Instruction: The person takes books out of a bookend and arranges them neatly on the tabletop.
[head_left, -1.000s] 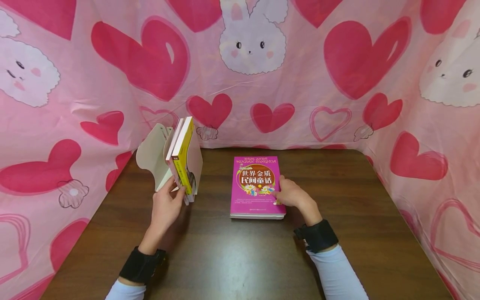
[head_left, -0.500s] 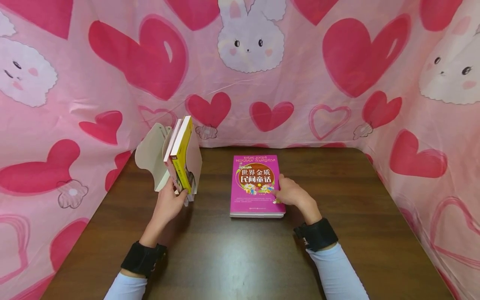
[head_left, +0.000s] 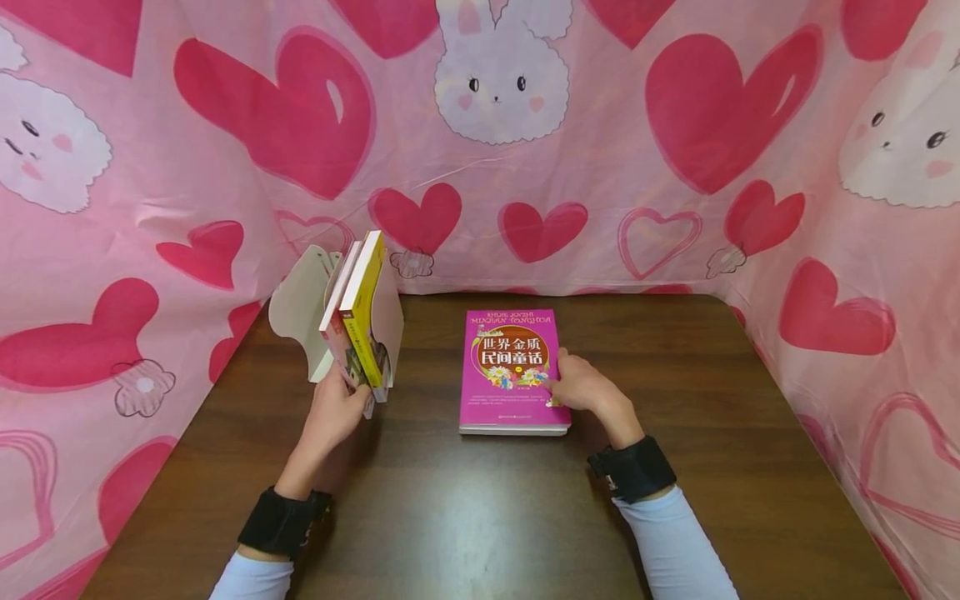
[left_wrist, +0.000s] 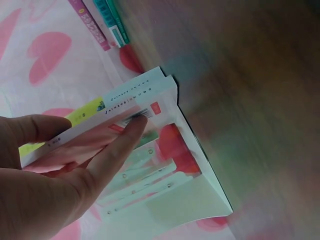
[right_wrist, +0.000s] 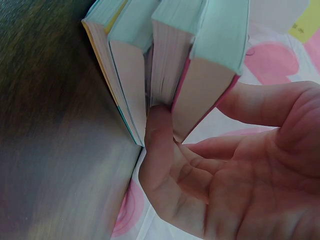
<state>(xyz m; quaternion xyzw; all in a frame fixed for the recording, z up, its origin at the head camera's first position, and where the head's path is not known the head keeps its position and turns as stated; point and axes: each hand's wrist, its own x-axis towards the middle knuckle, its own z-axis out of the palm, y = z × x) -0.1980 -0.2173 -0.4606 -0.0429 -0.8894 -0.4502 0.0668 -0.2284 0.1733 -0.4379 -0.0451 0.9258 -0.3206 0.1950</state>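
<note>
In the head view, my left hand (head_left: 332,417) pinches a thin pink-covered book (head_left: 335,337) by its lower near part. Its pale spine (left_wrist: 95,120) shows in the left wrist view, thumb on one side and a finger along the cover. Beside it stands a thicker yellow-spined book (head_left: 362,333); both are in a white book stand (head_left: 296,312). My right hand (head_left: 588,387) grips the magenta book (head_left: 502,410) on top of a stack, thumb at the cover. In the right wrist view, a curled fingertip (right_wrist: 161,117) presses the page edges near the second book.
Under the magenta book lie other books (right_wrist: 131,62), their page edges visible. The brown wooden table (head_left: 465,517) carries everything. A pink curtain (head_left: 600,158) with hearts and rabbits hangs behind and at the sides.
The pink-covered book has slid slightly out toward me and left of the yellow one, its upper corner lower. My left hand moved with it. My right hand has stayed put on the stack.
</note>
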